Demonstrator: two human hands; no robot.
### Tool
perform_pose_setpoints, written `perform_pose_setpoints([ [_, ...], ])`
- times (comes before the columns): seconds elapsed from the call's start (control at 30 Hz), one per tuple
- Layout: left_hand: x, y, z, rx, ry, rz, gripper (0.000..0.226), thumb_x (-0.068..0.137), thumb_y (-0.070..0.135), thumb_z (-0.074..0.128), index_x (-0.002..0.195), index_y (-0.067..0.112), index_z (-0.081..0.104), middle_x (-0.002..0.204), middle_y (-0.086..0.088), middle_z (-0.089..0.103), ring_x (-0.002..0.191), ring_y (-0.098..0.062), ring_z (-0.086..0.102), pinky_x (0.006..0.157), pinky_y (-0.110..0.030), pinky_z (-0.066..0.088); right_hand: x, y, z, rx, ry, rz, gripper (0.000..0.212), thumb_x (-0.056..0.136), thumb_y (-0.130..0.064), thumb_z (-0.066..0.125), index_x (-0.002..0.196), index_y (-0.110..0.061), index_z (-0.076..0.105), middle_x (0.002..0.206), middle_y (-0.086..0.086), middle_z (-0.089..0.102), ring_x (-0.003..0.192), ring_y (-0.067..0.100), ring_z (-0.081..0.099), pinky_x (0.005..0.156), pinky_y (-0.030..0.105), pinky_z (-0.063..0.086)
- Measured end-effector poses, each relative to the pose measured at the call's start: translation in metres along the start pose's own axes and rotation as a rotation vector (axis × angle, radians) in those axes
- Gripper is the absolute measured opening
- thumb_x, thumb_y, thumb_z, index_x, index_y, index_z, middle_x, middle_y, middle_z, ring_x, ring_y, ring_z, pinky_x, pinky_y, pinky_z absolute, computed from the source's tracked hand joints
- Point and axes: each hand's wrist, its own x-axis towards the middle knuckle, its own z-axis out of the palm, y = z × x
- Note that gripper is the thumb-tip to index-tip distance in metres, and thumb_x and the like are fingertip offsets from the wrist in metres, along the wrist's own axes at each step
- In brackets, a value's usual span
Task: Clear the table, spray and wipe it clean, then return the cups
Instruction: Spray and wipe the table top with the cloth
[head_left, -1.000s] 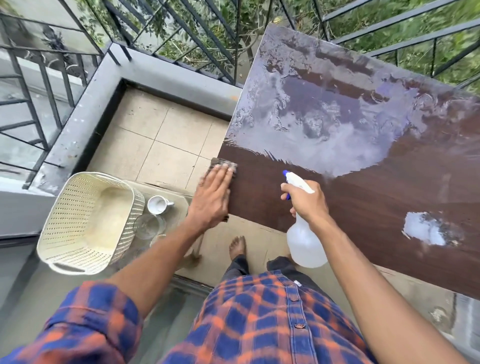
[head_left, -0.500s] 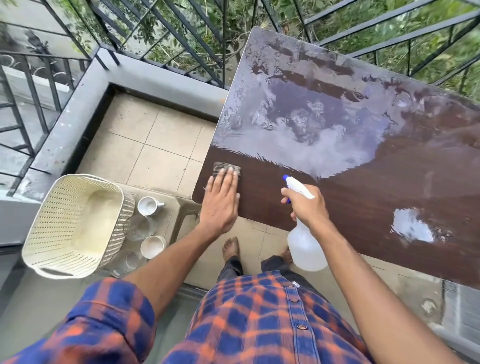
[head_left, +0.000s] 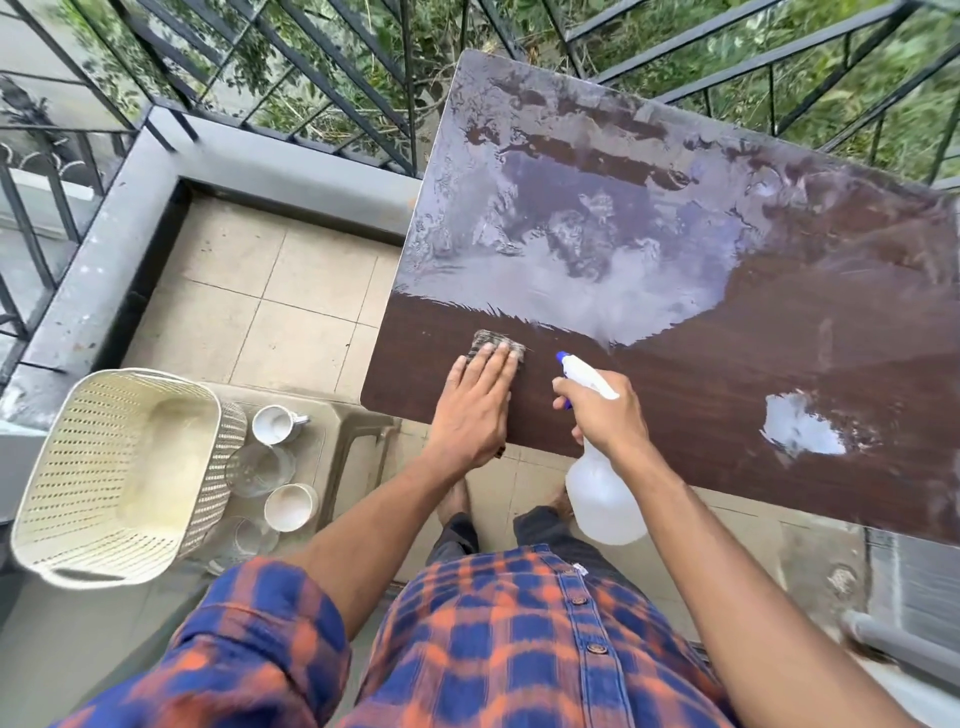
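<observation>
The dark brown table (head_left: 727, 405) is wet and shiny over its far half and dull along the near strip. My left hand (head_left: 475, 410) lies flat, fingers straight, pressing a grey cloth (head_left: 493, 347) onto the table near its left front corner. My right hand (head_left: 597, 410) grips the neck of a white spray bottle (head_left: 602, 499), whose blue-tipped nozzle points left toward the cloth. The bottle's body hangs below the table's front edge. Two white cups (head_left: 275, 423) (head_left: 290, 506) and clear glasses (head_left: 260, 470) stand on a beige stool at the left.
A cream perforated basket (head_left: 119, 473) stands on the beige stool (head_left: 353, 431) beside the cups. Black metal railings (head_left: 322, 78) and a grey ledge (head_left: 104, 249) ring the tiled balcony floor. A wet patch (head_left: 800, 428) lies on the table's near right.
My left hand slid the cloth to the right along the table's near strip, away from the left edge. The right hand with the bottle kept its place.
</observation>
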Motion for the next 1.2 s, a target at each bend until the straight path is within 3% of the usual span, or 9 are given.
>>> perform_pose_setpoints([
  [0.23,-0.012,-0.059,-0.02,-0.011,0.131,-0.273,0.057,0.101,0.025,0.034,0.157,0.014,0.032,0.163,-0.005,0.031,0.151,-0.024,0.025,0.123,-0.048,0.017,0.006,-0.01,0.01,0.003,-0.032,-0.011,0.021,0.087,-0.032,0.069,0.074,-0.016,0.074,0.074,-0.003,0.078,0.041,0.016,0.058,0.06,0.034,0.053],
  [0.4,-0.003,-0.063,-0.019,-0.012,0.141,-0.387,0.058,0.1,0.025,0.032,0.157,0.014,0.029,0.164,-0.007,0.029,0.153,-0.027,0.022,0.124,-0.049,0.016,0.015,-0.022,0.016,-0.007,-0.048,-0.026,0.022,0.085,-0.034,0.07,0.079,-0.014,0.076,0.073,-0.001,0.078,0.044,0.018,0.058,0.067,0.043,0.06],
  [0.57,0.022,-0.062,-0.02,0.016,0.176,-0.559,0.059,0.1,0.027,0.031,0.157,0.012,0.028,0.164,-0.01,0.027,0.152,-0.03,0.021,0.122,-0.051,0.017,0.03,-0.041,0.016,-0.05,-0.08,-0.065,0.024,0.085,-0.037,0.069,0.075,-0.016,0.076,0.059,-0.009,0.07,0.05,0.02,0.061,0.073,0.046,0.061],
  [0.7,0.054,-0.058,-0.019,0.035,0.244,-0.73,0.059,0.1,0.025,0.037,0.156,0.011,0.028,0.162,-0.009,0.031,0.151,-0.03,0.024,0.121,-0.051,0.017,0.048,-0.061,0.013,-0.065,-0.097,-0.101,0.025,0.083,-0.037,0.069,0.073,-0.014,0.074,0.058,-0.005,0.068,0.05,0.022,0.06,0.075,0.049,0.061],
  [0.8,0.082,-0.054,-0.019,0.029,0.258,-0.831,0.06,0.099,0.025,0.036,0.157,0.01,0.027,0.161,-0.009,0.033,0.151,-0.03,0.024,0.121,-0.052,0.018,0.062,-0.076,0.01,-0.091,-0.128,-0.135,0.027,0.077,-0.043,0.066,0.077,-0.017,0.073,0.068,0.0,0.074,0.063,0.032,0.068,0.075,0.053,0.063],
  [0.87,0.103,-0.055,-0.02,0.019,0.266,-0.867,0.06,0.099,0.025,0.036,0.157,0.009,0.026,0.162,-0.009,0.032,0.151,-0.03,0.022,0.121,-0.052,0.018,0.074,-0.082,0.006,-0.121,-0.148,-0.152,0.035,0.074,-0.046,0.063,0.084,-0.014,0.072,0.078,0.004,0.076,0.073,0.036,0.071,0.076,0.053,0.063],
  [1.1,0.183,-0.055,-0.024,0.001,0.308,-0.917,0.063,0.096,0.028,0.027,0.156,0.008,0.027,0.161,-0.01,0.031,0.151,-0.032,0.022,0.121,-0.054,0.017,0.115,-0.087,-0.016,-0.216,-0.188,-0.178,0.037,0.074,-0.049,0.057,0.082,-0.015,0.07,0.078,0.003,0.075,0.081,0.033,0.071,0.078,0.044,0.059],
  [1.2,0.218,-0.055,-0.026,0.021,0.296,-0.899,0.064,0.096,0.026,0.032,0.157,0.008,0.023,0.163,-0.011,0.028,0.152,-0.032,0.02,0.122,-0.053,0.014,0.134,-0.088,-0.029,-0.211,-0.191,-0.164,0.035,0.078,-0.048,0.059,0.084,-0.015,0.07,0.082,0.001,0.076,0.084,0.03,0.071,0.081,0.042,0.058],
])
